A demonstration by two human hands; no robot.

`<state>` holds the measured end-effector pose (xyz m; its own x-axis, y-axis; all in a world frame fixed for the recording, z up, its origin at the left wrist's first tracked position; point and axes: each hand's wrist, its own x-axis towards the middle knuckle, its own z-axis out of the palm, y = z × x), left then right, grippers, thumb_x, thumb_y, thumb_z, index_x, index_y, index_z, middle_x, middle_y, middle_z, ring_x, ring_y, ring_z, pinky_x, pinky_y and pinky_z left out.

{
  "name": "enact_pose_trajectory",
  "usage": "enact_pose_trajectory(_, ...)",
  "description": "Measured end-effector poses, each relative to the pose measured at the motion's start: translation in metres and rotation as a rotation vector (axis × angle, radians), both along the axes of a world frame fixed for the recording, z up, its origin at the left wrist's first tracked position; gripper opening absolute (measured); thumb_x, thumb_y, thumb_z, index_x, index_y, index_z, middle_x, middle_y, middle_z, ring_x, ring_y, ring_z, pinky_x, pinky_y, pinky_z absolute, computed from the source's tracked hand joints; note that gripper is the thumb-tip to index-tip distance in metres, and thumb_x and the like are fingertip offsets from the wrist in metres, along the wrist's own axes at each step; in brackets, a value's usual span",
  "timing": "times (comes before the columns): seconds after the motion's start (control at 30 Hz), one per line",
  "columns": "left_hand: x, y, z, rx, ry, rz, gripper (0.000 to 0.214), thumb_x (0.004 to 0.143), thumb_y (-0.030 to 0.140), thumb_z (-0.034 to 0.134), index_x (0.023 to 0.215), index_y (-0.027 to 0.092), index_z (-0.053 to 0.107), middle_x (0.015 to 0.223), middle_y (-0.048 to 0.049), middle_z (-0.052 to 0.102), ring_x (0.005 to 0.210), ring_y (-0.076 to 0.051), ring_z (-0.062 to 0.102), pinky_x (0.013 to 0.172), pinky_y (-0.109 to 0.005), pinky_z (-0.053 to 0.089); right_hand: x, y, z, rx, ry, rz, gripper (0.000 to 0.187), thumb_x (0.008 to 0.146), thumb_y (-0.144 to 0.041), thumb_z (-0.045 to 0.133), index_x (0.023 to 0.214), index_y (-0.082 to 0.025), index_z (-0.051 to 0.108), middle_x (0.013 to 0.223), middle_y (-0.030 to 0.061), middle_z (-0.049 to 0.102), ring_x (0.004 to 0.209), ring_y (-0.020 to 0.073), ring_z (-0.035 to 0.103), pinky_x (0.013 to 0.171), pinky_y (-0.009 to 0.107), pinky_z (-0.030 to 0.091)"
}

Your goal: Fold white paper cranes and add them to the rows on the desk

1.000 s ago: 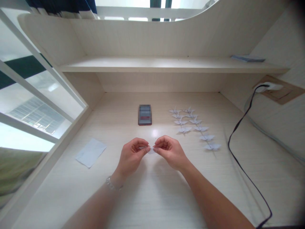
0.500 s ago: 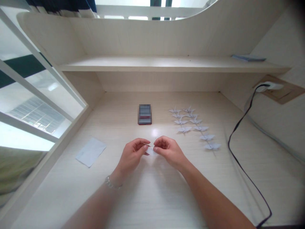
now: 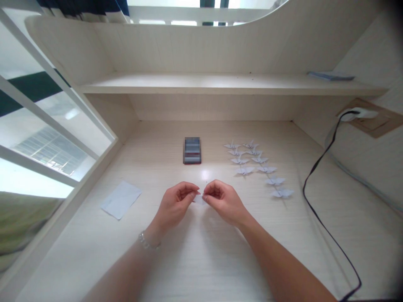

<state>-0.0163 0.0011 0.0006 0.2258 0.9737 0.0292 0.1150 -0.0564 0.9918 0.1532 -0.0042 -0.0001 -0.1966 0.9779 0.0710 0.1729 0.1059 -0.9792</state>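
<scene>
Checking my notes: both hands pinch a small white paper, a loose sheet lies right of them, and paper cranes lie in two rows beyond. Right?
No: the head view shows the loose sheet left of the left hand, not right. The rest stands: the left hand and right hand pinch the small white paper, the paper cranes in two rows beyond.

Item: one small folded piece of pale bluish-white paper (image 3: pixel 199 199), in your grip. Condition: creased, with a thin, narrow edge showing along the top and a slightly broader flap below it. Exact fold shape: mostly hidden by your fingers, so not determinable. Position: pinched crosswise between your left hand (image 3: pixel 174 204) and your right hand (image 3: pixel 224 202), its middle in the narrow gap between them.
</scene>
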Motion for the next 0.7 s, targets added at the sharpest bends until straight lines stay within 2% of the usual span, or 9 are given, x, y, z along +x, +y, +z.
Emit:
enact_pose_trajectory(0.17, -0.0012, -0.0043, 0.0022, 0.065, 0.13, -0.072, 0.014, 0.076, 0.023, 0.06, 0.088, 0.015, 0.061, 0.084, -0.0058, 0.066, 0.078, -0.016, 0.062, 0.074, -0.028, 0.049, -0.0007, -0.0014, 0.0026, 0.033, -0.045, 0.039, 0.005, 0.073, -0.015, 0.056, 0.077, -0.018, 0.055, 0.072, -0.0003, 0.058, 0.067, 0.0122, 0.055, 0.063, 0.025, 0.044)
enact_pose_trajectory(0.33, -0.0049, -0.0045, 0.0044, 0.106, 0.223, -0.137, 0.011, 0.079, 0.018, 0.054, 0.087, 0.017, 0.061, 0.082, -0.0046, 0.066, 0.076, -0.015, 0.061, 0.071, -0.027, 0.048, -0.0004, -0.0019, 0.003, -0.034, -0.027, 0.061, 0.009, 0.07, -0.013, 0.057, 0.075, -0.018, 0.053, 0.069, -0.0016, 0.056, 0.063, 0.0114, 0.053, 0.058, 0.023, 0.042)
enact_pose_trajectory(0.57, -0.0087, -0.0018, 0.0028, 0.061, 0.131, -0.169, 0.021, 0.079, 0.014, 0.051, 0.1, 0.017, 0.056, 0.088, -0.0063, 0.066, 0.083, -0.016, 0.062, 0.073, -0.027, 0.048, 0.0007, 0.0004, 0.002, -0.09, 0.01, 0.072, 0.01, 0.068, -0.012, 0.058, 0.074, -0.018, 0.052, 0.066, -0.0027, 0.054, 0.06, 0.0103, 0.05, 0.053, 0.022, 0.039)
enact_pose_trajectory(0.7, -0.0077, -0.0022, 0.0023, 0.042, 0.107, -0.188, 0.019, 0.078, 0.016, 0.055, 0.097, 0.016, 0.057, 0.085, -0.0064, 0.065, 0.079, -0.015, 0.062, 0.071, -0.027, 0.049, 0.001, 0.0008, 0.0014, -0.071, 0.002, 0.073, 0.009, 0.069, -0.013, 0.058, 0.073, -0.018, 0.052, 0.066, -0.0028, 0.054, 0.059, 0.0103, 0.049, 0.053, 0.022, 0.039)
